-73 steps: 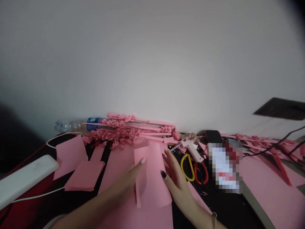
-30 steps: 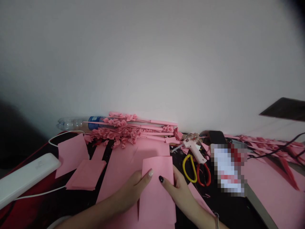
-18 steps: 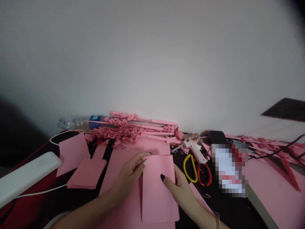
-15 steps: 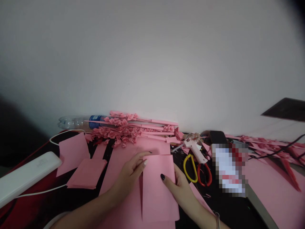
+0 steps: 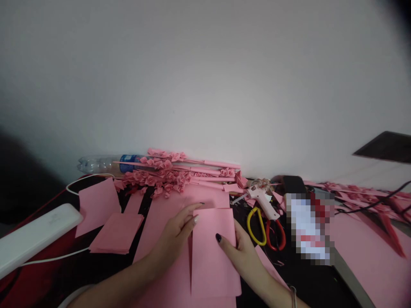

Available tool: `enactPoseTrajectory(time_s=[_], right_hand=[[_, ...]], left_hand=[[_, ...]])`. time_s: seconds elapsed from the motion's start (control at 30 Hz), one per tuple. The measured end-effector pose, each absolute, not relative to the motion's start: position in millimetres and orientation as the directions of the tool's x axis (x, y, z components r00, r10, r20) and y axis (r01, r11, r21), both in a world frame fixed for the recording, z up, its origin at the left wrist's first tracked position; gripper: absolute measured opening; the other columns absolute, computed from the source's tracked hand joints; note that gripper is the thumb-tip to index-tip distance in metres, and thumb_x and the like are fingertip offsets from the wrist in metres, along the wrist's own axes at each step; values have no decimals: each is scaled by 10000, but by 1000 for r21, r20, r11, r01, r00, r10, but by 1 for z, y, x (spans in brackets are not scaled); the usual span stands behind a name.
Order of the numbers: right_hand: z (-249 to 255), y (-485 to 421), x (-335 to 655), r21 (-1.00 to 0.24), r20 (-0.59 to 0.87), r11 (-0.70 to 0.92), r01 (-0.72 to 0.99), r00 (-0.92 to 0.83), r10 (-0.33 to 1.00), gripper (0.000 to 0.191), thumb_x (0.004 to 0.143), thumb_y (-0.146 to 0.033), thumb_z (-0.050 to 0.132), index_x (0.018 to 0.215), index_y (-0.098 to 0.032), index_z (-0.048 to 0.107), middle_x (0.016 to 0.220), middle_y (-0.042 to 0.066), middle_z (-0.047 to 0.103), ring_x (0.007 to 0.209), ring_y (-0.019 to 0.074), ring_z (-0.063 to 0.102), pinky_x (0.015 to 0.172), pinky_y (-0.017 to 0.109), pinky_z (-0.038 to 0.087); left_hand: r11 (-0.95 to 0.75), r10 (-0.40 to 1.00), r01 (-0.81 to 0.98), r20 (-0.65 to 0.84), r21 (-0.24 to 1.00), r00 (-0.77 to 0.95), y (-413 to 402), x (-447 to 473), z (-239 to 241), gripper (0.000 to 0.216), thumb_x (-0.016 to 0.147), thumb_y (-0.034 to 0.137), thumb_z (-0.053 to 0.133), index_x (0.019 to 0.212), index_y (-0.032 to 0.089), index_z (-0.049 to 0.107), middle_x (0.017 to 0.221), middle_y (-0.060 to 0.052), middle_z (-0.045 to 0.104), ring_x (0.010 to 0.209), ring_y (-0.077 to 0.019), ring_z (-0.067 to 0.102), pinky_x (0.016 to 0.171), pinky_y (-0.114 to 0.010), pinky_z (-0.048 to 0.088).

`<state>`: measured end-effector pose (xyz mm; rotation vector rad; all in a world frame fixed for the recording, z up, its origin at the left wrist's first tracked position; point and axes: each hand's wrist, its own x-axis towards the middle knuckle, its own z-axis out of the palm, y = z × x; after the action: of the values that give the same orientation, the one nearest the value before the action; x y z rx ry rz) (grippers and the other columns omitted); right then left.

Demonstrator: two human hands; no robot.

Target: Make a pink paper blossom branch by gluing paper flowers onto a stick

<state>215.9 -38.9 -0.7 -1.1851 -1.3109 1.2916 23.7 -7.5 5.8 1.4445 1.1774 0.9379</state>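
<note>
A folded sheet of pink paper [image 5: 214,261] is held up between both hands, above a larger pink sheet [image 5: 162,214] lying on the table. My left hand [image 5: 178,229] pinches its upper left corner between thumb and fingers. Along its right edge, my right hand [image 5: 240,246] grips it with the thumb on the front face and the other fingers hidden behind. To the left lie a stack of pink paper squares [image 5: 116,234] and a single pink sheet [image 5: 98,203].
Pink paper flowers on stems [image 5: 170,177] lie along the wall near a plastic bottle [image 5: 101,164]. Right of my hands are a glue gun [image 5: 263,201] and scissors [image 5: 278,235] with yellow and red handles. A white lamp-like bar [image 5: 41,235] and its cable occupy the left side.
</note>
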Motion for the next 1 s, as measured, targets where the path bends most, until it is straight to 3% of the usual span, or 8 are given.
enactPoseTrajectory(time_s=[0.17,0.3,0.5,0.6,0.7,0.8,0.9,1.0], right_hand=[[-2,-38,216,-998,-1,6,63,-110,994,286,867,-312,633,1122,-185,606,1057,90,709,975,250,681,860,381,564],[-2,-37,216,-999,-4,0,51,-96,995,309,869,-324,633,1144,-187,598,1090,99,709,989,256,685,853,389,574],[-2,-36,215,-1000,9,11,27,-65,998,361,863,-332,639,1190,-189,584,1199,123,687,1113,287,655,883,413,575],[-2,-35,216,-999,11,13,34,-51,999,373,856,-317,643,1200,-186,588,1222,130,680,1149,301,638,894,429,572],[-2,-34,216,-999,12,13,50,-30,999,369,856,-323,644,1192,-184,588,1202,133,684,1120,301,649,872,430,579],[-2,-34,216,-998,11,13,60,-30,999,334,858,-352,648,1146,-189,596,1134,118,702,1051,281,669,839,409,585],[-5,-34,217,-996,-29,-25,80,-50,998,333,864,-394,643,1121,-194,574,901,66,716,821,236,695,701,359,594],[-6,-33,222,-980,11,17,201,-28,1000,500,889,-376,605,1324,-191,442,673,-21,623,604,185,626,580,308,551]], left_hand=[[-6,976,206,-39,979,213,-8,25,4,431,937,407,465,1296,193,569,606,50,408,597,-158,420,576,-261,332],[43,955,183,-94,982,281,-9,26,3,564,919,414,507,1427,182,427,551,101,247,514,-121,260,507,-240,218],[31,910,197,-109,980,399,-11,27,0,864,910,360,555,1571,179,30,515,124,291,478,-101,246,489,-225,181],[8,904,223,-103,975,415,-12,26,-2,896,917,341,547,1568,164,-42,518,121,321,479,-101,261,484,-221,185],[-51,901,269,-72,962,428,-13,26,-1,811,915,317,534,1574,199,75,554,111,306,492,-102,276,490,-220,198],[-108,911,311,-31,944,411,-12,26,1,625,908,315,525,1497,215,342,589,94,263,505,-111,282,491,-232,206],[-104,920,328,-35,939,391,-9,23,3,423,901,325,512,1308,209,525,576,89,268,490,-117,289,481,-236,205],[-121,917,375,-42,919,397,-4,17,5,267,900,309,492,1134,223,587,592,69,380,503,-125,339,499,-237,242]])
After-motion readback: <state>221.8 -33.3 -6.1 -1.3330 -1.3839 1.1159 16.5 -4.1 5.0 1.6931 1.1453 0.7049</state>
